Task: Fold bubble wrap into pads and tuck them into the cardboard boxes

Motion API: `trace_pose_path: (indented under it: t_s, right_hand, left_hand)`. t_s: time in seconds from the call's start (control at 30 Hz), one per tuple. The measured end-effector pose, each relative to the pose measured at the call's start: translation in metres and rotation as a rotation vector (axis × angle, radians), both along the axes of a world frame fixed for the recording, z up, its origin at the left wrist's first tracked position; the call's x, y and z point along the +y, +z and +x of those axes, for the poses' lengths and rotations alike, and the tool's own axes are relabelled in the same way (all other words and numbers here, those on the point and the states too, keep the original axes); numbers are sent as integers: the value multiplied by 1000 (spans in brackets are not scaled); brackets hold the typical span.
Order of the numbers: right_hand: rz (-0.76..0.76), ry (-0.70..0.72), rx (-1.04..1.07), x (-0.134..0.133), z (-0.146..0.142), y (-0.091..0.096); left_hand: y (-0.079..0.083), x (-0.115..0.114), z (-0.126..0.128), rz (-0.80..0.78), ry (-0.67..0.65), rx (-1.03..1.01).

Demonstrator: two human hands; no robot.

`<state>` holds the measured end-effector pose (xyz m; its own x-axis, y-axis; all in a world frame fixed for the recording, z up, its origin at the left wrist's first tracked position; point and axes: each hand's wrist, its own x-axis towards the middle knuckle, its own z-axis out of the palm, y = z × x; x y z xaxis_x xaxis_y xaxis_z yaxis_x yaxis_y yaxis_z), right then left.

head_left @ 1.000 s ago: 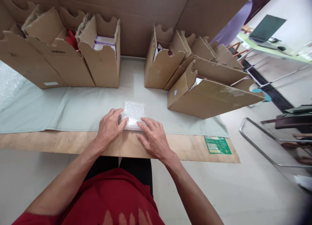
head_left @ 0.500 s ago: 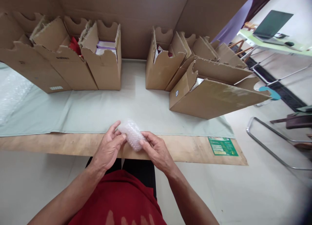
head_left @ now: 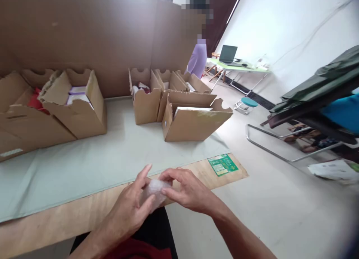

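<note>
Both hands hold a small bubble-wrapped bundle [head_left: 153, 188] just off the near edge of the wooden table [head_left: 56, 221]. My left hand [head_left: 131, 208] cups it from below and the left, fingers curled around it. My right hand [head_left: 186, 191] pinches its top and right side. The bundle is clear plastic wrap around something whitish that I cannot make out.
A pale green cloth [head_left: 84, 162] covers the table. Open cardboard boxes stand at the left [head_left: 78, 113] and middle right [head_left: 193, 120], backed by a cardboard wall. A green label [head_left: 223, 164] lies at the table corner. A person in purple [head_left: 198, 59] stands far back by a desk with a laptop [head_left: 227, 53].
The bundle was lifted off the cloth and brought toward me, held in both hands off the table edge. The view has swung up and to the right.
</note>
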<state>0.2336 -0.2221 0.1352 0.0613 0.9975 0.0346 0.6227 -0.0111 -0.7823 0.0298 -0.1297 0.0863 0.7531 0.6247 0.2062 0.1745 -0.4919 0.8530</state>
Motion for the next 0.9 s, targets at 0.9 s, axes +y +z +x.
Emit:
trace_pose_path:
  t_s: [0.9]
  right_hand:
    - [112, -595, -783, 115, 121, 121]
  left_hand:
    - [52, 96, 176, 773, 185, -259]
